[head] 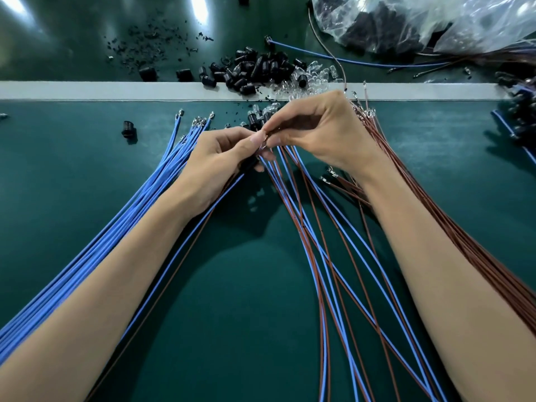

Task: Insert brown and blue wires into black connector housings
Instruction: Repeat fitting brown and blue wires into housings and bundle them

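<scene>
Left hand (223, 152) grips small black plastic connector housing (249, 166), frame centre; thin blue and brown wires (188, 243) trail from it toward 7 o'clock. Right hand (322, 132) pinches silvery wire terminal (264, 139) beside left thumb.

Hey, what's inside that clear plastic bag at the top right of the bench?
Through the clear plastic bag show dark black pieces, probably more housings like the loose pile. Glare and creases hide their exact shape and number.
</scene>
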Motion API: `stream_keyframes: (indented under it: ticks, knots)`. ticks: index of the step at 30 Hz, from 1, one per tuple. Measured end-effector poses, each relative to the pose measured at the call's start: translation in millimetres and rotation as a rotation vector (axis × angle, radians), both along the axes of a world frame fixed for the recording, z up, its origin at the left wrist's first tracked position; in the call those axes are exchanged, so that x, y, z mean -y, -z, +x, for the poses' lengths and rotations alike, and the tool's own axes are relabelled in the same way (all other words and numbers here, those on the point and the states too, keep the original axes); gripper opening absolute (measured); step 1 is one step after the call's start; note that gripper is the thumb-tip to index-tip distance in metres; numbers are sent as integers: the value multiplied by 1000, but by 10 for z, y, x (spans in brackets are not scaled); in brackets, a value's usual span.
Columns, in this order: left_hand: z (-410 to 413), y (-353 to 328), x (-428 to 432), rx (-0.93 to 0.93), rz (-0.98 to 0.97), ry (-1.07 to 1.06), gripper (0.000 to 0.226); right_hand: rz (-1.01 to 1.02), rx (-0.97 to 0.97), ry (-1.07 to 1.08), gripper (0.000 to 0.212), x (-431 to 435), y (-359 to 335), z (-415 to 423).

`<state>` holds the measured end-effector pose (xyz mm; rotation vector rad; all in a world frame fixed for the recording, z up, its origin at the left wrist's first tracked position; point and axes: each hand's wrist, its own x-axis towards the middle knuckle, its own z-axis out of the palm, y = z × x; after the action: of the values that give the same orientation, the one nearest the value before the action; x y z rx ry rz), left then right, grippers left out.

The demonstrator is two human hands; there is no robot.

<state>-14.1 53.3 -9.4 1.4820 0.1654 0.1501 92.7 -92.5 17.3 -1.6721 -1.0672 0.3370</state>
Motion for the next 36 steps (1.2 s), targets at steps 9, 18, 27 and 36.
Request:
stream_keyframes:
  ticks: [9,18,27,36]
  knots:
    - [-30,-7,28,-12,273,68,32,-43,-7,44,30,211,-101,114]
    - [-48,-80,118,14,318,-13,21,-39,-36,48,28,285,-144,140]
    - [-48,-52,99,35,304,35,16,-15,-54,50,29,304,-119,183]
    - [-55,-64,70,39,224,14,23,-5,-67,57,31,323,-120,199]
